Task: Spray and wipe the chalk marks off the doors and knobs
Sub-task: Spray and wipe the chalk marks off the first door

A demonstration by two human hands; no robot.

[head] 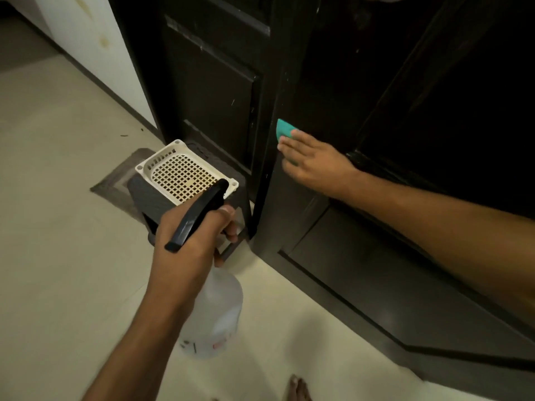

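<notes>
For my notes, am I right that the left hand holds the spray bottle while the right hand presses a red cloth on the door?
Not quite: the cloth is teal, not red, as the head view shows. The rest stands: the left hand holds the spray bottle, and the right hand presses the cloth on the door.

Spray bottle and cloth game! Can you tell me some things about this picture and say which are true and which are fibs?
1. The left hand holds the spray bottle. True.
2. The right hand presses a red cloth on the door. False: the cloth is teal.
3. The door is dark. True.
4. The white basket hangs on the door. False: it sits atop a dark stand on the floor.
5. The bottle's head is black. True.
</notes>
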